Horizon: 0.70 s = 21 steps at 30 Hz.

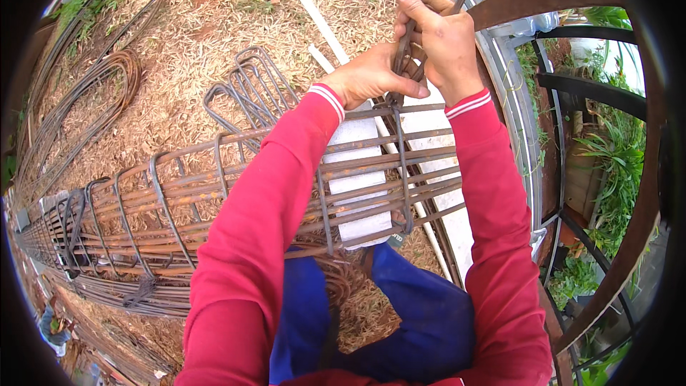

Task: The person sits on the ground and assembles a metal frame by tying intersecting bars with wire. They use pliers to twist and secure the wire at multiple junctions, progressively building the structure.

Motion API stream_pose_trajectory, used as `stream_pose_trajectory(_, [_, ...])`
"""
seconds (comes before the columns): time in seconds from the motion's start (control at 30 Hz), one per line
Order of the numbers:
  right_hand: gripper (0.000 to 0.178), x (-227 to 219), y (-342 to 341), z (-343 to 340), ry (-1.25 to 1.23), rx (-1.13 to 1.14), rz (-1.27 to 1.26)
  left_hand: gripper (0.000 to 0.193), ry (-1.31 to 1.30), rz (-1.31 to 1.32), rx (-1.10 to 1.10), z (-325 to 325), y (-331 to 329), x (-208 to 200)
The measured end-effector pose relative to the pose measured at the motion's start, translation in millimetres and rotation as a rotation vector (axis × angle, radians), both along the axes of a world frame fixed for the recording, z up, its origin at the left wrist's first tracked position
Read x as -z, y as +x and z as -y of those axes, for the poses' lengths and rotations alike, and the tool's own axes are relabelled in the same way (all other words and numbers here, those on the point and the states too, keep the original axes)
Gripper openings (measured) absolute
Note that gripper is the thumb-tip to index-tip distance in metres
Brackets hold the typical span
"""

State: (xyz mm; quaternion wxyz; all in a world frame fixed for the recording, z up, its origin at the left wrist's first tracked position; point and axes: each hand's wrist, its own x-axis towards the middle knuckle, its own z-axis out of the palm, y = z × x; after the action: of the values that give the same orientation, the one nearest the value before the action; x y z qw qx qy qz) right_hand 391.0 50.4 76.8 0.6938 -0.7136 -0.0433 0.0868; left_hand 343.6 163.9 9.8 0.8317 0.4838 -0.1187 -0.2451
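Note:
A pair of dark steel pincers (408,37) points down at the far edge of a rusty rebar cage (368,164). My right hand (451,46) is closed round its handles, whose ends stick up past the thumb and fingers. Lower down, my left hand (375,73) is closed about the tool near its head, thumb in front and fingers partly hidden behind. The pincers' head meets the corner of a bent stirrup (404,179) and a long bar there. Any tie wire at that spot is too small to make out.
Loose bent stirrups (254,86) lean beyond the cage, and coiled rods (107,93) lie on straw-covered ground at left. A white block (357,193) sits under the bars. At right stands a curved metal frame (647,136), with plants (618,179) behind it.

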Motion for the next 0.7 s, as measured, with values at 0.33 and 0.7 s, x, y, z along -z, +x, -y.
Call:
stream_pose_trajectory(0.33, [0.022, 53.2, 59.3, 8.5, 0.013, 0.032, -0.511, 0.022, 0.082, -0.496, -0.302, 39.4, 19.4, 12.1])
stream_pose_trajectory(0.7, [0.020, 85.3, 73.2, -11.4, -0.138, 0.011, -0.685, 0.009, -0.116, -0.786, -0.241, 35.7, 21.9, 34.6])
